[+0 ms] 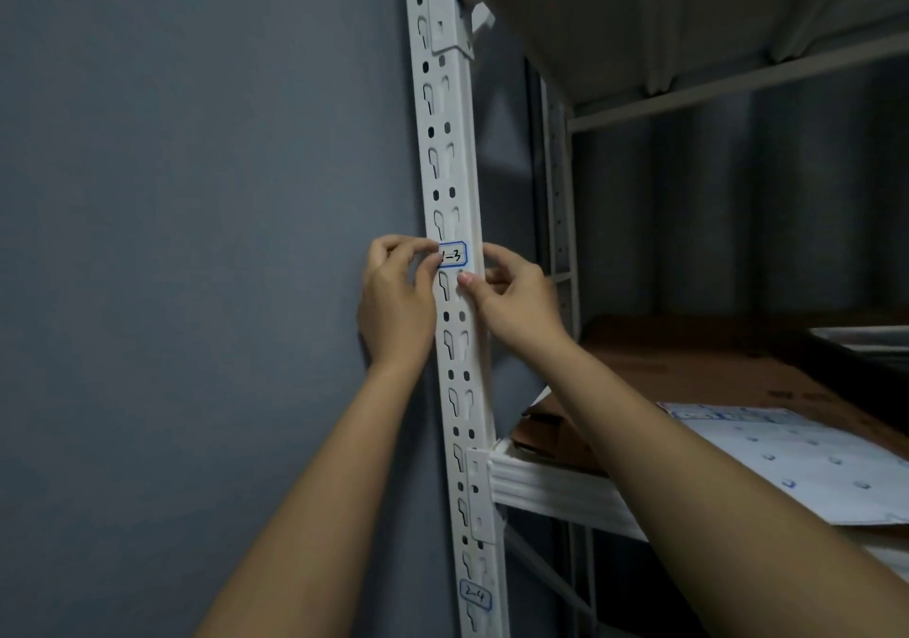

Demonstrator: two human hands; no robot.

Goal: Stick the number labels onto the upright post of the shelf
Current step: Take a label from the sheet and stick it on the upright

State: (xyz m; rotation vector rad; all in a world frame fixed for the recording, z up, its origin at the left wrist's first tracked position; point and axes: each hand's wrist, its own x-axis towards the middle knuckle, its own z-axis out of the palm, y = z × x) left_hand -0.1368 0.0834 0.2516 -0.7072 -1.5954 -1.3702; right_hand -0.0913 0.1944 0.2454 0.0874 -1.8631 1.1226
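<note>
Centrally, blue-bordered number label sits on white upright post, partly applied. Left hand, at label's 9 o'clock, pinches its left edge between curled fingers. Right hand, at 4 o'clock, fingers curled, thumb tip on post just below label, holding nothing visible. Second label lower, 6 o'clock. Likely next: press label flat, smooth edges.

The post is white, punched with a repeating pattern of dark slots and round holes. At its six o'clock end, and at its middle, white labels carry blue borders and black handwriting. The wall is grey-blue; the cardboard brown.
</note>
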